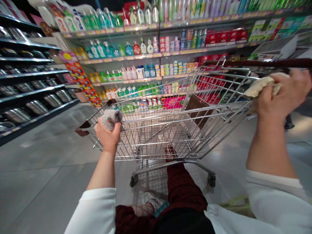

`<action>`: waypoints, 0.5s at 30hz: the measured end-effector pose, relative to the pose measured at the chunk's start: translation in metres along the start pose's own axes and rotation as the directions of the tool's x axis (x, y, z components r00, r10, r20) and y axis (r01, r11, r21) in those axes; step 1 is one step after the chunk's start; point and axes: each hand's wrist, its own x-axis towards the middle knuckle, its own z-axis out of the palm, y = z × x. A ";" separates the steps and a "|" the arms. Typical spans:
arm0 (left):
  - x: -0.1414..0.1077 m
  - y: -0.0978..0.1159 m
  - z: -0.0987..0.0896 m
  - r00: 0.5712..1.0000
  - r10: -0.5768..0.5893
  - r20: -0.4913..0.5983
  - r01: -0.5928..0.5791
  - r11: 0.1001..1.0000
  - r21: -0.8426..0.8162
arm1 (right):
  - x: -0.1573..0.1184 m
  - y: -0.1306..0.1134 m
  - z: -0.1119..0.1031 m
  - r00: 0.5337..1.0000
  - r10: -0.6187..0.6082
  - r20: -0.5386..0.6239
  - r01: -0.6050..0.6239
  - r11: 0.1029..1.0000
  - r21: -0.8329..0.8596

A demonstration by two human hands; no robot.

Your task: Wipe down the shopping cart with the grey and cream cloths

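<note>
While shelves (136, 57) stood beyond, wire cart (182, 113) stretched from left hand (108, 133), clutching grey cloth (110, 118), to right hand (276, 99), apparently gripping beige cloth (259, 87).

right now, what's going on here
A person stands at a cart. The left hand holds a grey cloth at its side; the right hand holds a cream cloth near the handle. Shelves of bottles stand beyond the cart.
</note>
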 end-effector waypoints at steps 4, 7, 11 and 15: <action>0.000 0.002 -0.001 1.000 0.009 0.007 -0.009 1.000 0.002 | -0.016 -0.018 0.006 0.997 0.021 -0.072 -0.010 0.990 0.141; 0.000 0.003 -0.003 1.000 0.017 0.021 -0.017 1.000 0.006 | -0.038 -0.030 0.014 0.987 0.060 -0.151 -0.032 0.983 0.180; 0.000 0.002 -0.003 1.000 0.019 0.010 -0.019 1.000 0.003 | -0.082 -0.048 0.032 0.937 0.187 -0.295 -0.121 0.966 0.229; 0.000 0.001 -0.002 1.000 0.011 0.018 -0.011 1.000 -0.001 | -0.147 -0.068 0.046 0.926 0.262 -0.272 -0.190 0.946 0.263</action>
